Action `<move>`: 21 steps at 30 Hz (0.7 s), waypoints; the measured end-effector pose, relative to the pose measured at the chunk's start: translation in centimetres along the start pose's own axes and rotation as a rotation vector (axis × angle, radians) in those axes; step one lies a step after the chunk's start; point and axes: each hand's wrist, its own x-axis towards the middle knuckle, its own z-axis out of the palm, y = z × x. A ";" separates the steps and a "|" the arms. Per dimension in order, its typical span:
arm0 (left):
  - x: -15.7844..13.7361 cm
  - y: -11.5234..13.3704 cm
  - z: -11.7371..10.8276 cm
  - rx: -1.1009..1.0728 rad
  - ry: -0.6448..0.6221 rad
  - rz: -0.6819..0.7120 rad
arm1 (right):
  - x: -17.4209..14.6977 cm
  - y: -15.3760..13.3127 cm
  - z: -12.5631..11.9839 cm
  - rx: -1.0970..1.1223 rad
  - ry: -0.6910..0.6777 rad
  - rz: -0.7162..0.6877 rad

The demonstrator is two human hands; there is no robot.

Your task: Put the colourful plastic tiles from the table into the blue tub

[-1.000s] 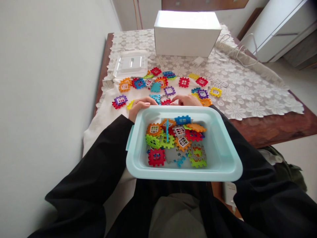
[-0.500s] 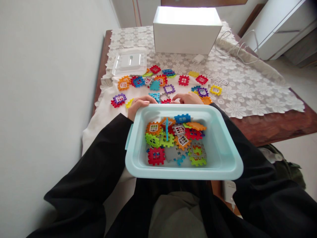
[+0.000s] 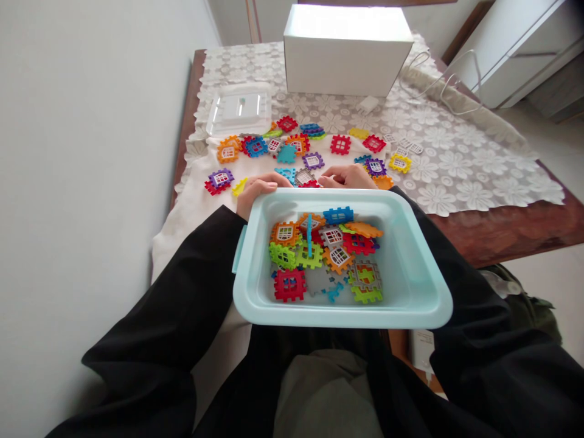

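A pale blue plastic tub [image 3: 413, 255] is in front of my body, its far rim over the near side of the table. Inside it lie several colourful plastic window-shaped building pieces, among them a red one [image 3: 289, 285] and an upright blue one [image 3: 309, 236]. Past the tub's far left corner, my left hand [image 3: 259, 190] is closed with bent fingers, its lower part hidden by the rim. My right hand [image 3: 350, 177] is pinched behind the far rim, near a grey piece [image 3: 305, 177] and a red piece; what it holds is hidden.
Several more pieces, such as a purple one [image 3: 312, 160] and a yellow one [image 3: 400, 163], are scattered on the cloth. A clear lid [image 3: 239, 109] lies back left. A white box [image 3: 347, 64] stands behind, with a white adapter [image 3: 367, 105] before it. A wall borders the left side.
My right hand's fingers have drawn closer together behind the rim. The tub has shifted very slightly in view, and its contents look the same.
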 end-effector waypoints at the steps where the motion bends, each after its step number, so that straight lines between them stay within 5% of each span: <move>1: 0.0 0.0 0.0 -0.007 0.006 -0.004 | -0.1 0.0 0.0 0.013 0.003 0.006; 21: 0.1 -0.1 -0.1 0.050 -0.020 0.014 | -0.1 0.3 -0.1 0.052 0.015 -0.052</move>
